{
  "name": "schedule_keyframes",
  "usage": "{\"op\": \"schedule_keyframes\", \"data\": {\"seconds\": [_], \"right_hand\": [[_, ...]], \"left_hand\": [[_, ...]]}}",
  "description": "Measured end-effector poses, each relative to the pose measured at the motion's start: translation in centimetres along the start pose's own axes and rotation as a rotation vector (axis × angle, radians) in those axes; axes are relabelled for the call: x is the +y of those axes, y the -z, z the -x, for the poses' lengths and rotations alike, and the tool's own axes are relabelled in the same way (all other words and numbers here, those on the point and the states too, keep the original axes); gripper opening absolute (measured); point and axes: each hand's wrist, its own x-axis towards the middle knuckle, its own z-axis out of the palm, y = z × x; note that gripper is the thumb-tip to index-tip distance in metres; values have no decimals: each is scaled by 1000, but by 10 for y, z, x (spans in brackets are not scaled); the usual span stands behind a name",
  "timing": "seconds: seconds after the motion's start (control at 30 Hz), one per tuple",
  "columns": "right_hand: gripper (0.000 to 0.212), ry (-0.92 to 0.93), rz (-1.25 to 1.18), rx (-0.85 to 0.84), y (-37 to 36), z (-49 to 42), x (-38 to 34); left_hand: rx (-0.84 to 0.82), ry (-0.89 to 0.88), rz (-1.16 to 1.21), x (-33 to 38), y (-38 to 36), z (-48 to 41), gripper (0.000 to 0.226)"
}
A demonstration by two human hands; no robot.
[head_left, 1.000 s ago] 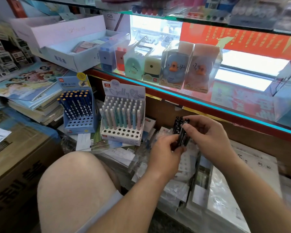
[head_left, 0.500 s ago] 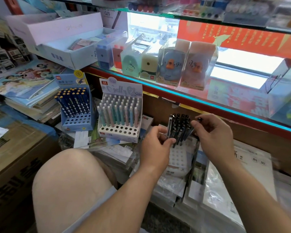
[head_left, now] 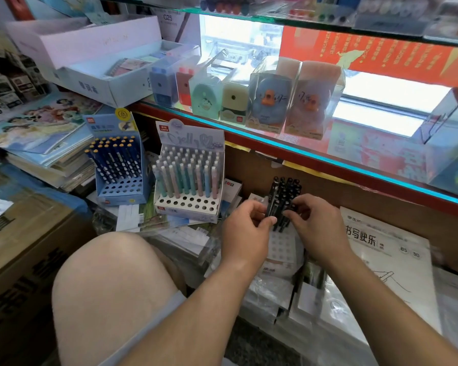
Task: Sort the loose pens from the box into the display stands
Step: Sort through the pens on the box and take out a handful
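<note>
Shelf edge (head_left: 328,161) overhanging black pens (head_left: 284,196), pastel pen stand (head_left: 188,186) crowding left, right side seemingly open

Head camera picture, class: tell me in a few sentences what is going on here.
A person is filling pen display stands. The left hand and the right hand both grip black pens standing in a white stand whose front holes are empty. Further left, a blue stand and a pastel stand are partly filled.

One wide-angle head camera: we look forward and down, close above the left hand (head_left: 245,233), right hand (head_left: 318,228) and their pens (head_left: 284,196), facing a glass shelf (head_left: 328,160).
</note>
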Motion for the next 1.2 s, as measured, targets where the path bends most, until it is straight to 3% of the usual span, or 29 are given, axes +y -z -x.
{"op": "schedule_keyframes", "data": {"seconds": [0.17, 0.3, 0.4, 0.5, 0.6, 0.73, 0.83, 0.97, 1.2], "right_hand": [[25, 7, 38, -4, 1, 2, -2], [34, -35, -90, 34, 12, 3, -5], [16, -13, -321, 110, 31, 6, -16], [10, 58, -512, 36, 47, 8, -31], [13, 138, -433, -17, 52, 9, -38], [14, 132, -440, 105, 55, 8, -33], [9, 76, -427, 200, 53, 4, -23], [10, 51, -265, 182, 40, 2, -6], [9, 39, -216, 146, 21, 1, 7]], "left_hand": [[-6, 4, -5, 1, 0, -1, 13], [-27, -2, -6, 3, 0, 0, 11], [-65, -26, 0, 5, -1, 1, 12], [-135, -83, 0, 9, -3, 5, 13], [-176, -152, -3, 11, -4, 7, 13], [-126, -201, -119, 8, -4, 6, 19], [-123, -110, -238, -1, -4, 4, 36], [-278, 31, -392, -15, -8, 4, 39], [-394, 35, -471, -20, -13, 8, 47]]}}
